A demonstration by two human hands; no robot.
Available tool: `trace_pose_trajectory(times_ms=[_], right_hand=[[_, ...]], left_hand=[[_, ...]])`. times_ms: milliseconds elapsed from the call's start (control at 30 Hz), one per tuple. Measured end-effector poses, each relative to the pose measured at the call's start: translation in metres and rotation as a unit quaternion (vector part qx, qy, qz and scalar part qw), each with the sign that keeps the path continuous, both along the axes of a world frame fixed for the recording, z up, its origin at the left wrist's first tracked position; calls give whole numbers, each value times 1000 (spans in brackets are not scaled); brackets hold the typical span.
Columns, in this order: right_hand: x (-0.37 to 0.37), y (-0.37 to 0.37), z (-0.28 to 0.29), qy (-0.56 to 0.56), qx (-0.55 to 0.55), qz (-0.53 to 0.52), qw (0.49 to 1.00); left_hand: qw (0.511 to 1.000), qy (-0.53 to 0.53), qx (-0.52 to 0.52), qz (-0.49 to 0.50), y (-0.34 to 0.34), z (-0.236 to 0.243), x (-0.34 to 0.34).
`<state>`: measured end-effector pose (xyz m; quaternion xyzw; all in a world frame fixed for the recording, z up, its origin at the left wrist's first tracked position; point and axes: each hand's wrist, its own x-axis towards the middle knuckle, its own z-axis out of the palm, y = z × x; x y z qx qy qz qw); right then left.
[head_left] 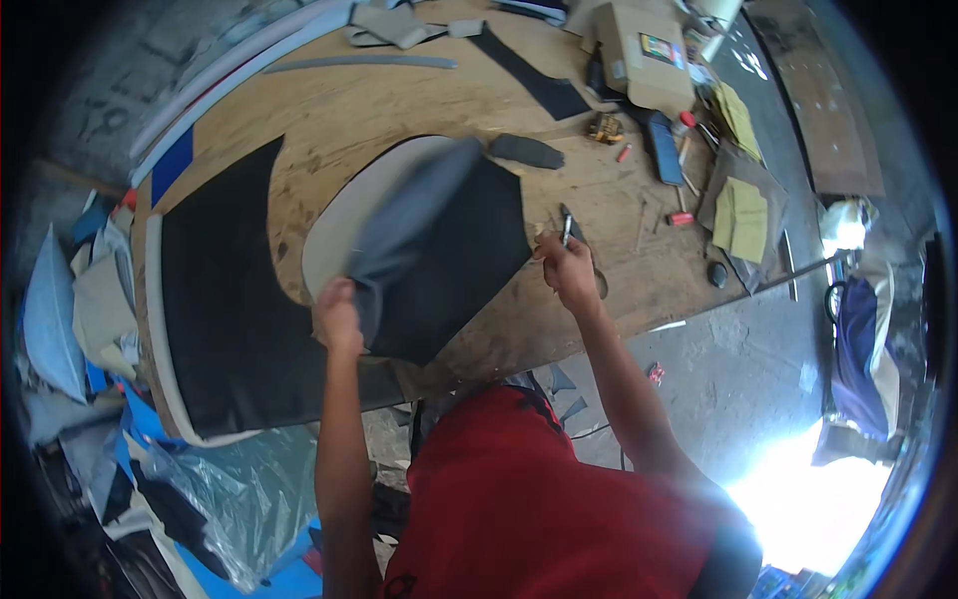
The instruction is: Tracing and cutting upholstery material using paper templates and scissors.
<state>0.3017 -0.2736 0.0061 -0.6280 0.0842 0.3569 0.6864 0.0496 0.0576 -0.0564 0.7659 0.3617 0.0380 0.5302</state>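
Observation:
My left hand (339, 314) is closed on the near end of a dark grey fabric piece (419, 205), which is smeared by motion and lifted at a slant. Beneath it lie a black sheet piece (464, 265) with angled edges and a rounded light grey piece (324, 235). My right hand (569, 270) pinches a slim marker (567, 232) upright, just off the black piece's right corner. A dark tool (579, 225) lies partly hidden behind that hand. Left of both hands spreads a large black sheet (215, 299) with a curved cutout.
The wooden table (389, 105) carries a cardboard box (639, 65), a yellow-black tape measure (606, 128), a phone (662, 148), and yellow cloth pieces (740, 220) at the right. A small dark pad (527, 151) lies beyond the black piece. Plastic-wrapped material (244, 499) sits below the table's left edge.

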Motion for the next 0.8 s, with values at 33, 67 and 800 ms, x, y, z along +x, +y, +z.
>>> trace_pose_trajectory(times_ms=[33,67,800], right_hand=[[-2,11,3,1,0,13,1000],[-5,28,9,36,65,13,997],[32,295,-52,-382,50,302,872]], left_hand=[[999,-15,16,48,26,-11,-20],[994,-29,35,99,50,-19,-50],[890,153,425,57,-42,21,-20]])
